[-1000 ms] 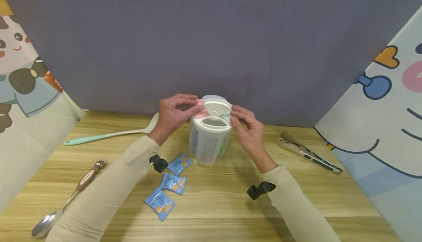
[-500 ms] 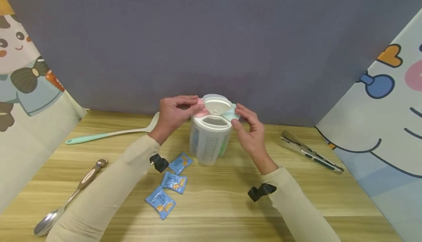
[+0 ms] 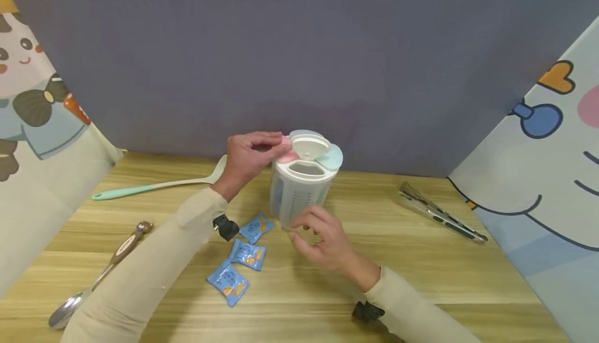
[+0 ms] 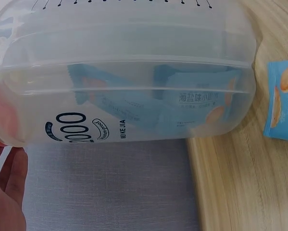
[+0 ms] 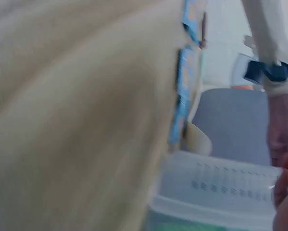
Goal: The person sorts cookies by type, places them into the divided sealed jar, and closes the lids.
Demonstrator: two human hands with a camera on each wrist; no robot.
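Note:
A translucent storage canister [image 3: 295, 195] with a white lid stands upright near the back of the table. My left hand [image 3: 248, 158] pinches its pink flap [image 3: 287, 158] at the left of the lid. The pale green flap [image 3: 334, 157] juts out at the right, with no hand on it. Blue snack packets [image 4: 201, 98] show through the canister wall in the left wrist view. My right hand [image 3: 325, 239], fingers loosely bent and holding nothing, hovers before the canister's lower front. Nearby lie three blue snack packets [image 3: 229, 282]; the right wrist view is blurred.
At the left lie a ladle-like utensil with a mint handle [image 3: 124, 194], its head partly behind my left wrist, and a metal spoon with a brown bear handle [image 3: 126, 247]. Metal tongs [image 3: 440, 214] lie at the right. A grey panel [image 3: 299, 62] rises behind the table.
My right hand has let go of the pale green flap, which now sticks out to the right, and has come down toward the packets. My left hand stays at the pink flap.

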